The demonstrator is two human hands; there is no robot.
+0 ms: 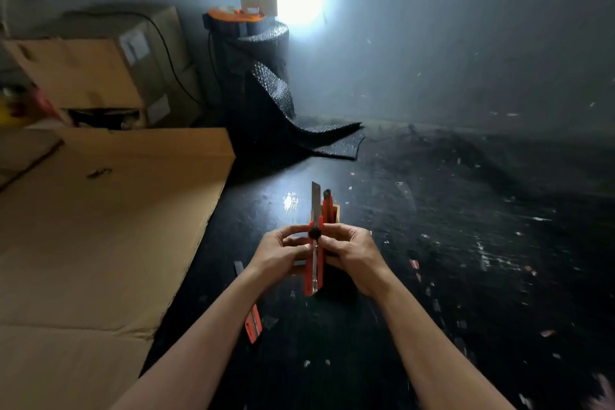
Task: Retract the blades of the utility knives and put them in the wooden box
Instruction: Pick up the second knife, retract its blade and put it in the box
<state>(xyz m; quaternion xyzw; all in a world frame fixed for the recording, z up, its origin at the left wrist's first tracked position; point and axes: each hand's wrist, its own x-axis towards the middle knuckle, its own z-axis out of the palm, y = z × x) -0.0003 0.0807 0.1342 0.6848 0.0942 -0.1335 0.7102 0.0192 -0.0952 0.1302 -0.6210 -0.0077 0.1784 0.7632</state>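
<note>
A red utility knife (315, 273) is held upright between both hands, its steel blade sticking out above the fingers. My left hand (283, 251) grips it from the left, my right hand (349, 253) from the right, thumbs near its black slider knob. Just behind the hands stands the wooden box (336, 211), with another red knife (327, 201) poking up out of it. A third red knife (253, 323) lies on the dark floor under my left forearm.
A large flattened cardboard sheet (100, 226) covers the floor to the left, with cardboard boxes (100, 70) behind it. A roll of black bubble wrap (263, 83) stands at the back under a bright lamp. Scraps litter the dark floor.
</note>
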